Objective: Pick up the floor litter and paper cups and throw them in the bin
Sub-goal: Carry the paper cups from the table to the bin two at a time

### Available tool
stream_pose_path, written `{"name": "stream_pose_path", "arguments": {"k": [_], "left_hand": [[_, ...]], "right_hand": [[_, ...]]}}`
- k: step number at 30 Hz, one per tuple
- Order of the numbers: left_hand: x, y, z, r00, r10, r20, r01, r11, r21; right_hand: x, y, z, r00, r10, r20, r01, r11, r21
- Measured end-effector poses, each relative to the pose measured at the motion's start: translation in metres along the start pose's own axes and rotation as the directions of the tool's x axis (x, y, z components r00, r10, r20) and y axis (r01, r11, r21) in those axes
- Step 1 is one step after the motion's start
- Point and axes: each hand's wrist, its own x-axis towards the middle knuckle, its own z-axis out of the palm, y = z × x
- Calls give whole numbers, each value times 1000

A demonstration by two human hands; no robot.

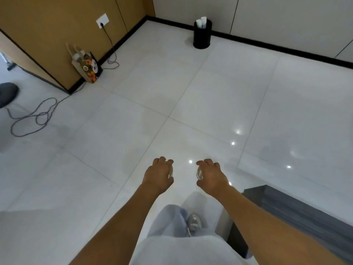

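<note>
glossy smooth tile floor [210, 96]; matt black bin [202, 35]; printed paper bag [88, 68]; wood-look wall panel [47, 31].

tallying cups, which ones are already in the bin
The white paper cups poking above the black bin by the wall; the other two are held in the left hand and right hand.

Looking down over white tiled floor [210, 96]: left hand [158, 175] and right hand [211, 175] each curled round a pale cup, held side by side; black bin [202, 38] with white cups [201, 22] poking out, by far wall
</note>
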Motion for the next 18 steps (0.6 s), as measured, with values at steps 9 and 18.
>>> {"name": "stream_pose_path", "arguments": {"k": [9, 18], "left_hand": [[184, -14, -87, 994, 106, 14, -106, 994, 24], [373, -29, -204, 980, 199, 30, -199, 980, 19]], "right_hand": [[156, -7, -90, 994, 95, -52, -95, 995, 0], [319, -37, -206, 981, 172, -95, -167, 984, 62]]}}
